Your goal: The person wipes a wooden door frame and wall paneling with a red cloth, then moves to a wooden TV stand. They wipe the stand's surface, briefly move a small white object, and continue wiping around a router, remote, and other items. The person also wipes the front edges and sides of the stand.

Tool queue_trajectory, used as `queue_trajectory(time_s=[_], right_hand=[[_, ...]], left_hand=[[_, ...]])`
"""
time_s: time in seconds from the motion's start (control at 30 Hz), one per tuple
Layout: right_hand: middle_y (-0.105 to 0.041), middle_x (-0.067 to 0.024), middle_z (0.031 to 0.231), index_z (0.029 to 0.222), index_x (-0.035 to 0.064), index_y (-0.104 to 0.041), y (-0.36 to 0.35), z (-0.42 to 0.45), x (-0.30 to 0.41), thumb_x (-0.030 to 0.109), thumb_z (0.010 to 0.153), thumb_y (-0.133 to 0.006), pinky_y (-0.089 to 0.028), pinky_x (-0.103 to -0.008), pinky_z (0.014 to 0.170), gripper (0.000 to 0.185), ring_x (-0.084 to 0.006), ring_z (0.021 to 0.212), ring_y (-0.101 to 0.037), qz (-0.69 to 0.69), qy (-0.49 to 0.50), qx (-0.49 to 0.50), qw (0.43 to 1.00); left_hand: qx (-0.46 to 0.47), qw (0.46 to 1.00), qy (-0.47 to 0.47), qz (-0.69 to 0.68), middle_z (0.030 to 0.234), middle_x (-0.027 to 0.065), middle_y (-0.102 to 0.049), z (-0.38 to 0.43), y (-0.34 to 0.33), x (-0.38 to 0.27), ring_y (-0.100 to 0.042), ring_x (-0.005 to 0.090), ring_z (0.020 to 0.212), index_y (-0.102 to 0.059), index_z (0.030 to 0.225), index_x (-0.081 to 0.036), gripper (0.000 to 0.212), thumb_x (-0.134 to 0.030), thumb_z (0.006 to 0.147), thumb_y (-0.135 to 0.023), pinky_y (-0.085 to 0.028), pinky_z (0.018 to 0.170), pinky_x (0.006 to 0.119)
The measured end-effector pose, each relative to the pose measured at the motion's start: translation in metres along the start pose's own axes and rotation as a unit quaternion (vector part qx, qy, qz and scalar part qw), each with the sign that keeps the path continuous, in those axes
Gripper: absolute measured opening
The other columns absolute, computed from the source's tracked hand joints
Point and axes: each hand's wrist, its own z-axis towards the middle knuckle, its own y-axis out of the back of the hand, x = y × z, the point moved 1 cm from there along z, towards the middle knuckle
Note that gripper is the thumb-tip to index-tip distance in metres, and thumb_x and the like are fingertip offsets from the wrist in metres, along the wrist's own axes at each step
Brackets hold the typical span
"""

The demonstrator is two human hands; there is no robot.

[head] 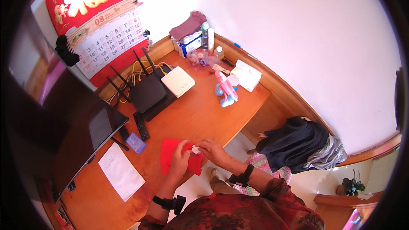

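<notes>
Over a piece of red cloth [167, 155] near the table's front edge, both of my hands work close together. Between the fingertips of my right hand [214, 152] is a small crumpled white scrap, perhaps tissue [196, 149]. My left hand [180, 161] is just to the left of it, above the cloth, with thumb and forefinger close together. Whether those left fingertips grip anything is too small to make out. The hands hide part of the cloth, which lies flat on the wooden table [198, 115].
To the left are a sheet of paper [121, 172] bearing writing, a blue card [136, 142], a remote control [141, 126] and a large screen [76, 127]. Farther back stand a black router [147, 92], a white box [178, 81] and a pink-and-blue toy [227, 89]. Clothes [294, 143] hang at right.
</notes>
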Motion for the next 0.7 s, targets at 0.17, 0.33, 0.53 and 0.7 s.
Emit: queue_trajectory(time_s=[0.17, 0.33, 0.53, 0.7], right_hand=[[-0.066, -0.0141, 0.099, 0.107, 0.0008, -0.063, 0.035, -0.016, -0.073, 0.001, 0.088, -0.059, -0.053, -0.0357, 0.084, 0.019, -0.0262, 0.092, -0.066, 0.083, -0.040, -0.081, 0.992], [-0.068, -0.0142, 0.091, 0.100, 0.0001, -0.065, 0.157, -0.010, -0.102, -0.004, 0.086, -0.061, -0.054, -0.0343, 0.077, 0.015, -0.0252, 0.086, -0.068, -0.082, -0.125, -0.289, 0.945], [-0.063, -0.0167, 0.090, 0.096, 0.0024, -0.065, 0.249, 0.075, -0.096, -0.004, 0.084, -0.061, -0.053, -0.0375, 0.071, 0.014, -0.0332, 0.081, -0.064, -0.232, -0.043, -0.327, 0.915], [-0.059, -0.0157, 0.095, 0.096, 0.0043, -0.063, 0.261, 0.167, -0.111, 0.000, 0.085, -0.061, -0.052, -0.0418, 0.072, 0.012, -0.0356, 0.083, -0.063, -0.271, 0.044, -0.278, 0.921]], left_hand=[[0.008, 0.916, -0.190, 0.354, 0.127, 0.0232, -0.054, -0.001, 0.012, -0.001, -0.053, 0.0357, 0.120, -0.052, 0.123, 0.005, 0.033, -0.002, 0.091, -0.051, -0.045, 0.099, 0.041], [0.024, 0.856, -0.165, 0.490, 0.134, 0.0219, -0.048, -0.030, 0.028, 0.009, -0.044, 0.0385, 0.128, -0.054, 0.122, 0.000, 0.036, -0.012, 0.088, -0.058, -0.035, 0.107, 0.052], [-0.010, 0.834, -0.181, 0.521, 0.138, 0.0195, -0.046, 0.000, 0.023, 0.031, -0.040, 0.0356, 0.133, -0.056, 0.122, -0.003, 0.040, -0.017, 0.086, -0.061, -0.027, 0.111, 0.056], [-0.041, 0.820, -0.204, 0.533, 0.136, 0.0168, -0.049, 0.033, 0.030, 0.044, -0.043, 0.0344, 0.131, -0.057, 0.121, -0.006, 0.041, -0.018, 0.083, -0.064, -0.029, 0.110, 0.054]])
